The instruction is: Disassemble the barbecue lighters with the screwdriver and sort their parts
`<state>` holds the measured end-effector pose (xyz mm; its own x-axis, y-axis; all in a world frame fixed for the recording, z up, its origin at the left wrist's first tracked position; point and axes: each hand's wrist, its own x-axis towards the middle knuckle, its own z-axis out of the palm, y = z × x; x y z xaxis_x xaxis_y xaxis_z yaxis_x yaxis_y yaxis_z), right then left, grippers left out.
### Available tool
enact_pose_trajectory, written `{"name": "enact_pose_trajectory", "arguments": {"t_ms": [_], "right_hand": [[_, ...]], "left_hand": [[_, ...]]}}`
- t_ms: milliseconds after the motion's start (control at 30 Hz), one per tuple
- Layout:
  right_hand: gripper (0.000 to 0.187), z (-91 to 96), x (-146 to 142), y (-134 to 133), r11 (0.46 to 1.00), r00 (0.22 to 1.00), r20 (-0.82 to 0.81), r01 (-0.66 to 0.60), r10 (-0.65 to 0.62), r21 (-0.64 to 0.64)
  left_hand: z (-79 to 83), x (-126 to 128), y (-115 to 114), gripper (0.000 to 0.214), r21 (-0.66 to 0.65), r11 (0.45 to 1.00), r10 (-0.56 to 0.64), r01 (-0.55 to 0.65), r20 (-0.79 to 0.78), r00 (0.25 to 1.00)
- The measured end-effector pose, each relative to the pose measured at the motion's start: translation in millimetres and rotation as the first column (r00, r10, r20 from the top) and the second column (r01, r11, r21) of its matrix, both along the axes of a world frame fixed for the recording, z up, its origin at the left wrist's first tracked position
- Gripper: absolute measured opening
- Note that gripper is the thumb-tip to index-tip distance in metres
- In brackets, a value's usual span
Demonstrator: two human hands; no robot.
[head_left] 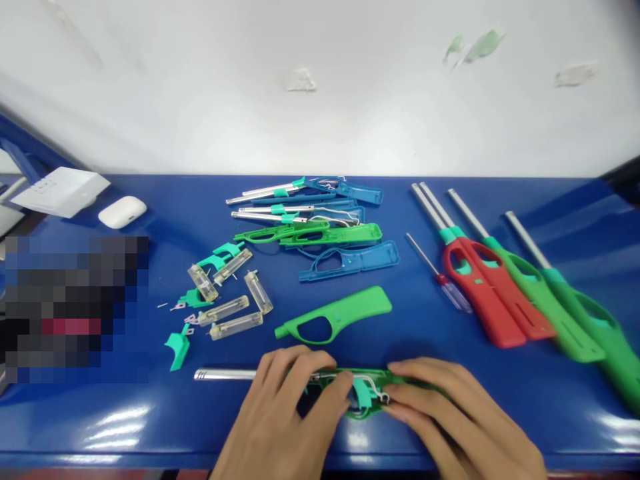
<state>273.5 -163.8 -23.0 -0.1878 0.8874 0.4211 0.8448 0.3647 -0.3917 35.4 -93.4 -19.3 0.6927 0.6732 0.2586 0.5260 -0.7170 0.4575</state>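
Observation:
At the front of the table lies an opened green gas lighter (340, 375), its silver barrel pointing left. Its teal trigger (364, 392) and a white wire show between my hands. My left hand (295, 407) is closed around the barrel end of the body, thumb against the trigger area. With the fingers of my right hand (445, 407) I grip the handle end, fingertips beside a small metal ring. Just beyond them rests a loose light-green half shell (335, 315). Parts of the lighter are hidden under my fingers.
Clear fuel tanks (237, 326) and teal triggers (179, 347) lie left of centre. Opened blue and green shells (350, 260) with barrels are piled at the back. A screwdriver (440, 277) and several whole lighters (493, 287) lie right. A white case (123, 212) sits left.

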Motion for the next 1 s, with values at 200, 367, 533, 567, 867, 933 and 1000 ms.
{"name": "enact_pose_trajectory", "arguments": {"t_ms": [200, 367, 533, 567, 867, 933, 1000], "right_hand": [[0.029, -6.6, -1, -3, 0.998, 0.994, -0.094, 0.064, -0.063, 0.008], [0.019, -9.3, -4, -3, 0.996, 0.985, -0.146, 0.089, -0.092, -0.023], [0.015, -9.6, -5, -2, 0.995, 0.982, -0.160, 0.095, -0.100, -0.042], [0.015, -9.7, -4, -2, 0.994, 0.981, -0.163, 0.100, -0.106, -0.040], [0.023, -6.7, -6, -2, 0.992, 0.980, -0.150, 0.124, -0.127, -0.031], [0.025, -5.2, -5, 0, 0.994, 0.983, -0.142, 0.111, -0.113, -0.022], [0.025, -4.8, -4, 1, 0.996, 0.988, -0.130, 0.084, -0.084, -0.008]], "left_hand": [[-6.6, 7, 5, 0.028, -0.029, 1.000, 0.013, -0.011, 0.059, 0.998], [-5.0, 9, 6, 0.027, 0.033, 0.999, 0.014, -0.017, 0.113, 0.993], [-4.9, 2, 7, 0.031, 0.068, 0.997, -0.032, 0.028, 0.062, 0.998], [-4.0, 0, 7, 0.031, 0.079, 0.997, -0.026, 0.021, 0.059, 0.998], [19.2, -18, 15, 0.017, 0.132, 0.939, 0.307, -0.318, 0.097, 0.947], [21.6, -25, 21, 0.012, 0.188, 0.863, 0.457, -0.469, 0.109, 0.883], [21.6, -32, 30, 0.012, 0.234, 0.764, 0.595, -0.602, 0.106, 0.797]]}}
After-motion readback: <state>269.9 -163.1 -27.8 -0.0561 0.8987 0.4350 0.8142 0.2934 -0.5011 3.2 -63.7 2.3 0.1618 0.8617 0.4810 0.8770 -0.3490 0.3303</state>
